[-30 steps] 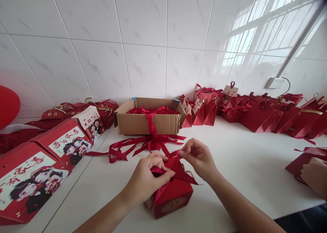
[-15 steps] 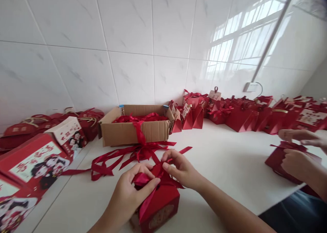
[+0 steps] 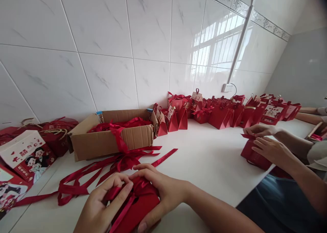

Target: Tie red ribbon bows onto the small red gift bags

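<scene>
Presently, left hand (image 3: 103,205) pinching satin ribbon (image 3: 112,193) — thumb meeting forefinger — over red gift box (image 3: 143,209). Right hand (image 3: 167,188) arching half-open across box's right side; firmness of hold not discernible. Box sitting between both hands at white table (image 3: 199,158), near cardboard carton (image 3: 89,144) holding ribbons (image 3: 122,124).

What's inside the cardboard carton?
A heap of red ribbon; some drapes over the carton's front wall. Its floor, and whatever lies beneath the heap, is covered.

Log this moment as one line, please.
left hand: pinching ribbon | right hand: spread across red box | beyond: carton | co-worker's hands: on another box
</scene>
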Tool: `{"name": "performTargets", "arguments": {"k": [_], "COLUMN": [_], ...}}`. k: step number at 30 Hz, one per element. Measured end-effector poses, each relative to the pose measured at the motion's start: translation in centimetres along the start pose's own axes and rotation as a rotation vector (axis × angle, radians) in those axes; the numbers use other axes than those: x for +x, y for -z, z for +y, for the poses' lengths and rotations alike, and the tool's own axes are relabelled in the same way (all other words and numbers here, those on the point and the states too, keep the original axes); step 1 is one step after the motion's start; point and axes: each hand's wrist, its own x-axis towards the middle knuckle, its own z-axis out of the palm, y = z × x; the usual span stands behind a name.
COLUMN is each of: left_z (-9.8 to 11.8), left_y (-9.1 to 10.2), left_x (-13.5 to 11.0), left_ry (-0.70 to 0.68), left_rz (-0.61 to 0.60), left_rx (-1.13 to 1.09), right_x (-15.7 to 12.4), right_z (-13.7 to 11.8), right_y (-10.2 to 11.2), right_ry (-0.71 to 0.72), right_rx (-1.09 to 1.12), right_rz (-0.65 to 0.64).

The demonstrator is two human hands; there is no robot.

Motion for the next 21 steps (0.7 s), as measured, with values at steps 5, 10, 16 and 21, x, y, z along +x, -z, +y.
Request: {"name": "performTargets", "arguments": {"k": [5, 10, 16, 21], "left_z": [0.08, -0.25, -0.53, -0.57], "left_y": [-0.45, -0.53, -0.61, -0.38], "left_x": [-0.18, -0.19, -0.19, -0.25], "left_ry": [0.029, 0.026, -0.002, 0.012], "left_rz": [0.064, 0.051, 0.032, 0.003], "left_rx": [-0.043, -0.05, -0.076, -0.072], "right_x": [0.08, 0.06, -0.02, 0.15], "right_z": [0.04, -0.26, 0.25, 0.54], "right_y": [-0.11, -0.05, 0.01, 0.25], "right_ry": [0.012, 0.014, 0.02, 0.079], "right_rx": [-0.027, -0.024, -0.058, -0.085], "right_rz": [0.023, 0.028, 0.012, -0.014]}}
